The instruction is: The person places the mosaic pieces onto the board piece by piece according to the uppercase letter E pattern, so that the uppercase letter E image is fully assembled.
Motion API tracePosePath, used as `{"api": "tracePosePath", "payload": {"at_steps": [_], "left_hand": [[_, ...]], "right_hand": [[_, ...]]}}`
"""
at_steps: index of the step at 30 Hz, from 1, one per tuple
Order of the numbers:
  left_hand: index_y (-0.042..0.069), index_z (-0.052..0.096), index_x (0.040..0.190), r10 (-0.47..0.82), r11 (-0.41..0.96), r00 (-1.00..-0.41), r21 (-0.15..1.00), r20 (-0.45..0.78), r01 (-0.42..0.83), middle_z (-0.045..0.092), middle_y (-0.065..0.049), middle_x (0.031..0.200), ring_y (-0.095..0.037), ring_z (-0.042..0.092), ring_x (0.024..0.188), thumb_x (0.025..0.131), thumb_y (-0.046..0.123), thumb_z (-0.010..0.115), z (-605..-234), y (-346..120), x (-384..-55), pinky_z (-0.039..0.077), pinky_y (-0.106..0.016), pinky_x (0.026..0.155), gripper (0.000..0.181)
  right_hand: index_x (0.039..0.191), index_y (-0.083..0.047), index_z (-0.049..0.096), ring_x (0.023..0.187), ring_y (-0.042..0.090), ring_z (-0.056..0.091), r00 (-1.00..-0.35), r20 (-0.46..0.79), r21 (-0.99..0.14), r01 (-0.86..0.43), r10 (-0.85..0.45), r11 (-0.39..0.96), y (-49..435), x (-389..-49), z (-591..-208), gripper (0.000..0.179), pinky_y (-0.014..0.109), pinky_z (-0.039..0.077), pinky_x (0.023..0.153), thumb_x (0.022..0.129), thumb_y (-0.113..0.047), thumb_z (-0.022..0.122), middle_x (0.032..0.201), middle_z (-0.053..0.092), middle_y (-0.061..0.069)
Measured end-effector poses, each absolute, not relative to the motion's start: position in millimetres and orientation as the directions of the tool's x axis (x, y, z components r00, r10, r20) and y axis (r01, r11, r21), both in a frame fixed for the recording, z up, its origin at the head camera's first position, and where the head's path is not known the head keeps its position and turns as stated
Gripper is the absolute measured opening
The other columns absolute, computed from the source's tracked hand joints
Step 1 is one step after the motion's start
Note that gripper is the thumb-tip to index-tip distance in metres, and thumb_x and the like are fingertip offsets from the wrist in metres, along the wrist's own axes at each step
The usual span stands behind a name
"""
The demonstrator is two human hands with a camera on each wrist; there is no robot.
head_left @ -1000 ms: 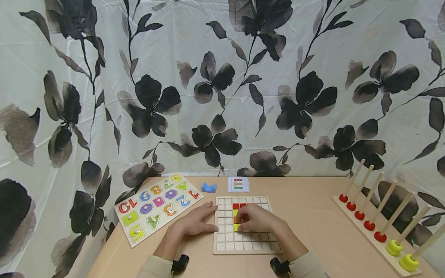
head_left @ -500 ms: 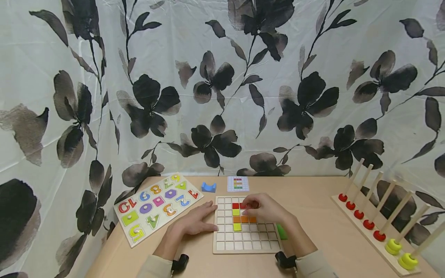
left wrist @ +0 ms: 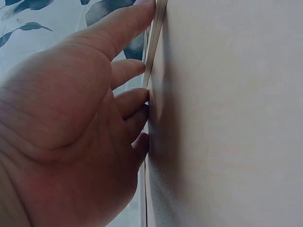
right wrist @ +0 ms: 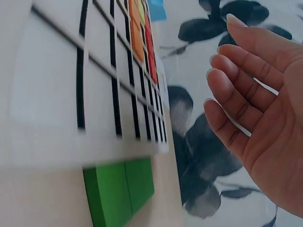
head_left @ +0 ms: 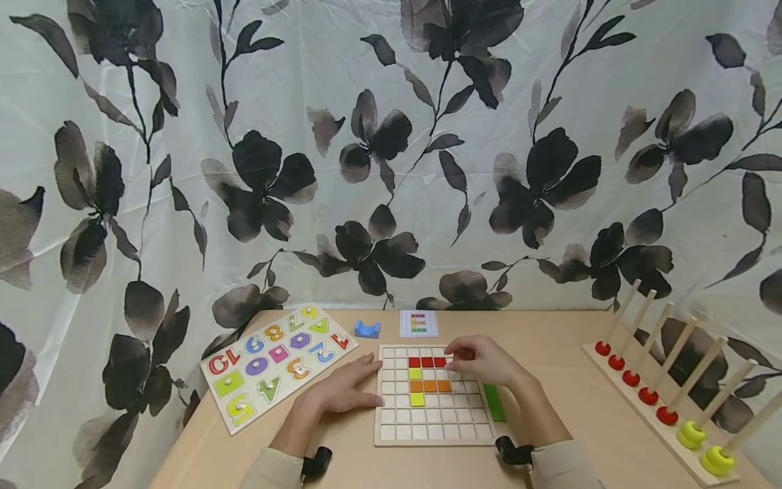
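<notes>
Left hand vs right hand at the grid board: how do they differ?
Position: the left hand is at the grid board's left edge; the right hand is raised off its upper right side.
Thumb: left hand's spread wide from its fingers; right hand's near its fingertips.
Shared: both hold nothing.

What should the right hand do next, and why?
Probably reach for the green pieces beside the board. The right hand holds nothing, and the board is bare just below the lower yellow tile, while the pattern card seems to show green in its lowest row.
</notes>
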State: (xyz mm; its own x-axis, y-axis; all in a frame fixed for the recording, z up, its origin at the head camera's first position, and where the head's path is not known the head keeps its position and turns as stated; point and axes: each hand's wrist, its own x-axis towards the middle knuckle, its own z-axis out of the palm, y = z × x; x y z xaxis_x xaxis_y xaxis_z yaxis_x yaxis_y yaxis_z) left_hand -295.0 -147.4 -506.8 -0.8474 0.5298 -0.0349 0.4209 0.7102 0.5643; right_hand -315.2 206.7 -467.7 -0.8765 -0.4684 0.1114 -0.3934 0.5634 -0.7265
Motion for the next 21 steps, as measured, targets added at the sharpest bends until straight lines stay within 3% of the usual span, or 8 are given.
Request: {"api": "tracePosePath", "payload": {"at_steps": [9, 21], "left_hand": [[0.008, 0.044, 0.158, 0.573, 0.685, -0.820, 0.557, -0.014, 0.469, 0.029, -0.024, 0.168, -0.043, 0.027, 0.157, 0.093, 0.048, 0.076, -509.7, -163.0, -286.7, 0.025, -0.061, 0.127, 0.083], [0.007, 0.044, 0.158, 0.591, 0.679, -0.806, 0.546, -0.011, 0.491, 0.030, -0.024, 0.168, -0.043, 0.028, 0.157, 0.092, 0.049, 0.075, -510.6, -171.1, -282.4, 0.025, -0.061, 0.127, 0.083]], "right_hand": [[0.115, -0.007, 0.074, 0.087, 0.020, 0.056, -0.934, 0.064, -0.742, -0.281, -0.353, 0.608, 227.0, -296.8, -478.5, 0.025, 0.024, 0.047, 0.071, 0.092, -0.014, 0.078, 0.091, 0.063, 0.004], [0.115, -0.001, 0.073, 0.087, 0.016, 0.057, -0.907, 0.074, -0.767, -0.317, -0.414, 0.558, 251.2, -290.4, -493.0, 0.026, 0.022, 0.048, 0.074, 0.091, -0.008, 0.079, 0.094, 0.068, 0.008]]}}
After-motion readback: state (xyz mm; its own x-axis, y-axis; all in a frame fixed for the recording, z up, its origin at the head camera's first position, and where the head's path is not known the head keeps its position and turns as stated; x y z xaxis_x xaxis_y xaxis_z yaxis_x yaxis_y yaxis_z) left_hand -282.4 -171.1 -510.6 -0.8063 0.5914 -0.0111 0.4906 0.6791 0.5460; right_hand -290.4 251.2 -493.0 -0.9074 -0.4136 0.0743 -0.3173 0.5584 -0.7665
